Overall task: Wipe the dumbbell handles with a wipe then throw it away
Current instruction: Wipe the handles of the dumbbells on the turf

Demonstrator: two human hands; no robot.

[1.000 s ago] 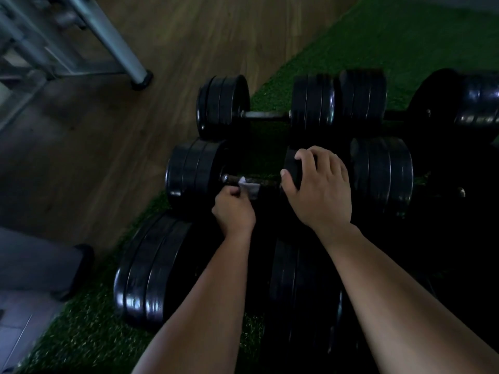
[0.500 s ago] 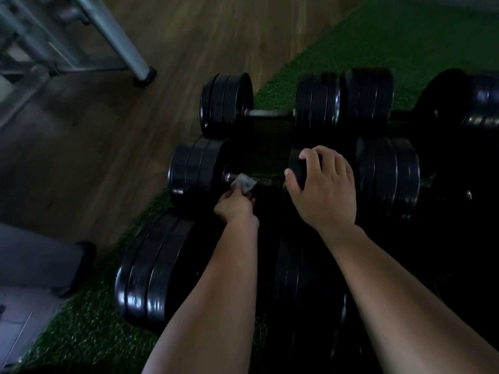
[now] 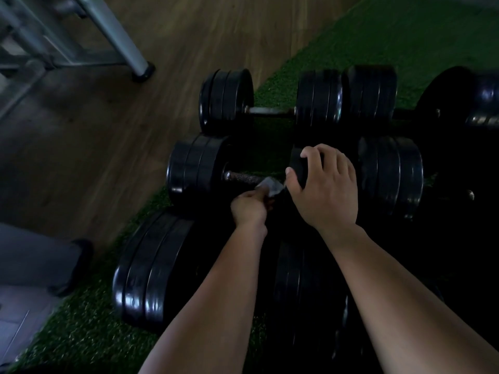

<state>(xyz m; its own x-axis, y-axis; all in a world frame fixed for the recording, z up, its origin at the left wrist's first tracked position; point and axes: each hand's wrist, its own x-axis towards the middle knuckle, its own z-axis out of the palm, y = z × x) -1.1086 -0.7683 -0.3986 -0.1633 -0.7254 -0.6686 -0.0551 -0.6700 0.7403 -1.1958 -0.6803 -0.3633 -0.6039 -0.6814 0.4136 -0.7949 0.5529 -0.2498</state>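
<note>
Several black dumbbells lie in rows on a strip of green turf (image 3: 405,36) beside a wood floor (image 3: 189,31). The left hand (image 3: 249,207) is closed around a small pale wipe (image 3: 271,186), pressing it against the right end of the knurled metal handle (image 3: 243,178) of the middle dumbbell (image 3: 194,171), just beside the inner plates on that side. The bare part of the handle shows to the left of the wipe, running into the left stack of plates. The right hand (image 3: 325,187) lies spread over the top of that dumbbell's right plate stack (image 3: 297,166), fingers curled over the rim and thumb pointing toward the wipe, gripping the plate itself. A second dumbbell (image 3: 226,101) lies behind, its handle bare, and a larger one (image 3: 151,271) lies in front, partly hidden under the left forearm. More dark weights crowd the right side, too dim to make out. A grey metal frame leg (image 3: 121,36) stands on the wood floor at upper left.
</note>
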